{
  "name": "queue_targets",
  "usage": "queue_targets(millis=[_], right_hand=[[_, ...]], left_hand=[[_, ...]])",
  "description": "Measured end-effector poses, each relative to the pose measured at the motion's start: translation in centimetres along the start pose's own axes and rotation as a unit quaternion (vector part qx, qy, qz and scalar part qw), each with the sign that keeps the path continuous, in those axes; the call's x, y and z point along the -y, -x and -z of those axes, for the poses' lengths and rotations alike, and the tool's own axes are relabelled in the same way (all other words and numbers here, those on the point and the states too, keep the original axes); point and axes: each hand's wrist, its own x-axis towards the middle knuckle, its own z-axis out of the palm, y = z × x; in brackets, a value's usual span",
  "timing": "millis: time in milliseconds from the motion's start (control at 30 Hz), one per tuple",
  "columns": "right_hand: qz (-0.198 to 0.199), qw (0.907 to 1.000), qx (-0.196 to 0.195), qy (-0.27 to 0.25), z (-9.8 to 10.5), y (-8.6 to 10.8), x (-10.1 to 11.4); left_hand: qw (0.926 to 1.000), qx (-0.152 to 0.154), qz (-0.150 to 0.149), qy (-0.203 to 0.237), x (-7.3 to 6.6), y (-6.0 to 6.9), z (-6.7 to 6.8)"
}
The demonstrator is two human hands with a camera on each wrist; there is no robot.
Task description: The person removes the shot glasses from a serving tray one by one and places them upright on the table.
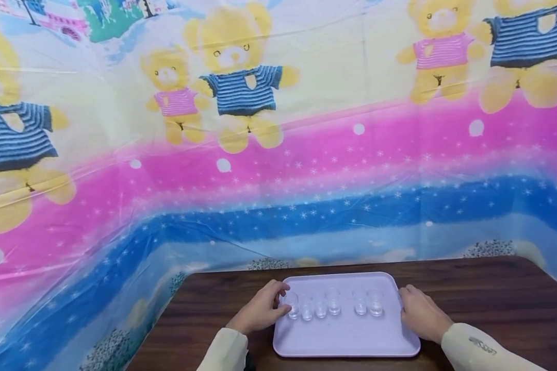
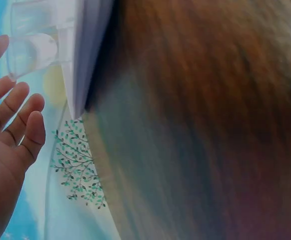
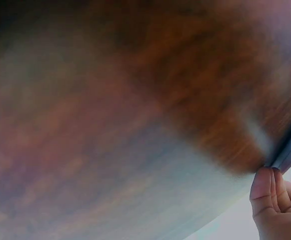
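Observation:
A pale purple tray (image 1: 343, 342) lies on the dark wooden table. Several small clear cups stand upright in a row on it, each seeming to hold some clear liquid. My left hand (image 1: 263, 307) is at the tray's left side, thumb and fingertips spread beside the leftmost cup (image 1: 293, 307). In the left wrist view, the fingers of that hand (image 2: 10, 140) are loosely bent near the rim of a clear cup (image 2: 35, 52). On the right, my right hand (image 1: 422, 312) grips the tray's edge. The right wrist view shows its fingers (image 3: 263, 192) against the tray's edge (image 3: 290, 150), the thumb partly cut off.
Between the left group of cups and a pair on the right, namely a smaller cup (image 1: 360, 305) and a larger cup (image 1: 376, 304), there is a gap. Dark wood table (image 1: 492, 293) surrounds the tray. Behind hangs a cloth (image 1: 306, 221) printed with teddy bears.

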Motion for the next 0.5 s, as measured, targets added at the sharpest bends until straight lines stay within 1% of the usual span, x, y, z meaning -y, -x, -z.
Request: queue_targets(millis=[100,300,500], right_hand=[[0.001,1.0000,0.002,0.006,-0.06,0.13,0.09],[0.001,0.9999,0.004,0.011,-0.17,0.07,0.23],[-0.005,0.9999,0.012,0.005,-0.16,0.02,0.15]], left_hand=[[1.0000,0.002,-0.005,-0.001,0.41,-0.02,-0.26],[0.9999,-0.003,-0.008,0.007,0.72,-0.30,-0.50],[0.9996,-0.018,-0.005,0.021,1.03,-0.67,-0.16]])
